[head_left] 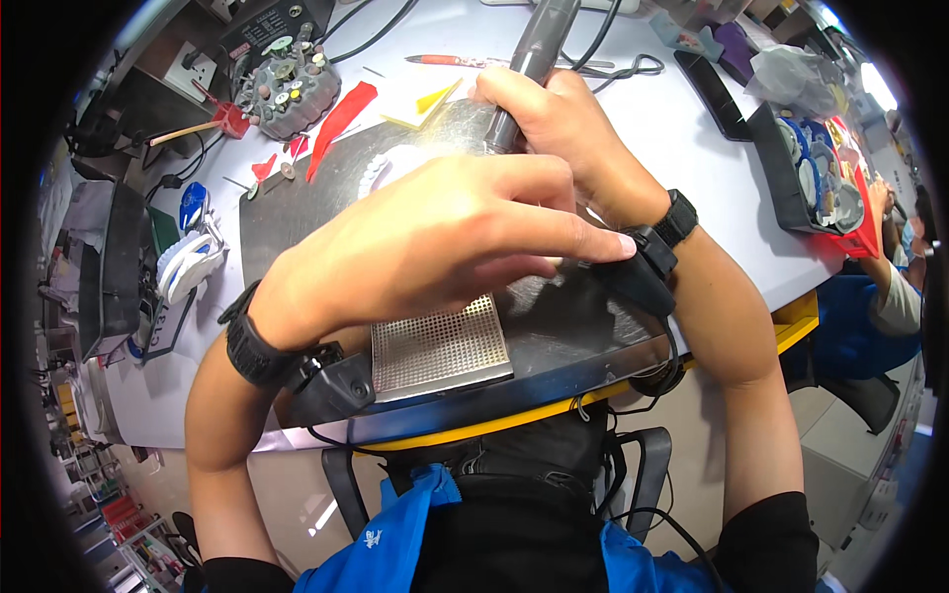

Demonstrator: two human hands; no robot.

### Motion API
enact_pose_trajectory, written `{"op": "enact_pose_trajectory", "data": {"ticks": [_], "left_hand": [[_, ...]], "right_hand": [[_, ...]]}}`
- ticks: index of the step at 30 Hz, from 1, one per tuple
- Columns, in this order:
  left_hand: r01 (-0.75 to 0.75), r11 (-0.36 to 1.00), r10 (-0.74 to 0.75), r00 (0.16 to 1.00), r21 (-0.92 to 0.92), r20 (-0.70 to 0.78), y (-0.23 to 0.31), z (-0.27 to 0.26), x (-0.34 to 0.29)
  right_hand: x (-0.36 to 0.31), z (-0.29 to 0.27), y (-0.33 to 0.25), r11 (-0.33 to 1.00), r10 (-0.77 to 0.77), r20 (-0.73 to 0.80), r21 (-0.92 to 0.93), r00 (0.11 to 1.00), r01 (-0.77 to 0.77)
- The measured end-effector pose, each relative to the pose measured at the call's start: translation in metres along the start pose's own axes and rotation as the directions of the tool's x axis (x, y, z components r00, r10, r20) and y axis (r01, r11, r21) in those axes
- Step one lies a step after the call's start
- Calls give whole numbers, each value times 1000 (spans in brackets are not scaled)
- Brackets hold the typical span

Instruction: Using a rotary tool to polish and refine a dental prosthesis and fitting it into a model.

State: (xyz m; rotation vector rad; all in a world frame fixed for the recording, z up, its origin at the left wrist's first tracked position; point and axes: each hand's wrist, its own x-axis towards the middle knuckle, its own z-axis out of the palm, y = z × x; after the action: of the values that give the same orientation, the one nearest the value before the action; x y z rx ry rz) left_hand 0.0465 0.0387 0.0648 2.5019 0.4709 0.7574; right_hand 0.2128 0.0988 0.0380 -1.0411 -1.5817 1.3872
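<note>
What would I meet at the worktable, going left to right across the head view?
Black bin, white dental model, round gray holder of small tools, red strip, yellow piece, gray cylindrical tool in the right hand, black phone, black box.

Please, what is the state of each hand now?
Left hand: cannot be told; fingertip at black wrist device.
Right hand: closed, holding dark grey tube.
</note>
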Motion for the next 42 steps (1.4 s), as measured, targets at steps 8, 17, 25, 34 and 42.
{"op": "enact_pose_trajectory", "data": {"ticks": [8,17,25,34,42], "left_hand": [[250,966,-257,952,-62,-169,22,-42,-16],[573,813,-563,819,103,-112,20,-29,-84],[601,798,-577,784,46,-229,5,-20,-93],[391,699,-587,792,-599,-168,6,-39,-61],[449,387,-592,790,-805,156,35,-14,20]], "right_hand": [[-2,-3,-9,996,3,-20,90,1000,-1],[-1,-7,-9,618,14,-25,-786,1000,-29],[3,-10,1,452,-18,9,-892,1000,16],[16,-15,-70,579,-751,-258,-699,607,419],[49,-6,-120,333,-941,-284,-867,181,371]]}}
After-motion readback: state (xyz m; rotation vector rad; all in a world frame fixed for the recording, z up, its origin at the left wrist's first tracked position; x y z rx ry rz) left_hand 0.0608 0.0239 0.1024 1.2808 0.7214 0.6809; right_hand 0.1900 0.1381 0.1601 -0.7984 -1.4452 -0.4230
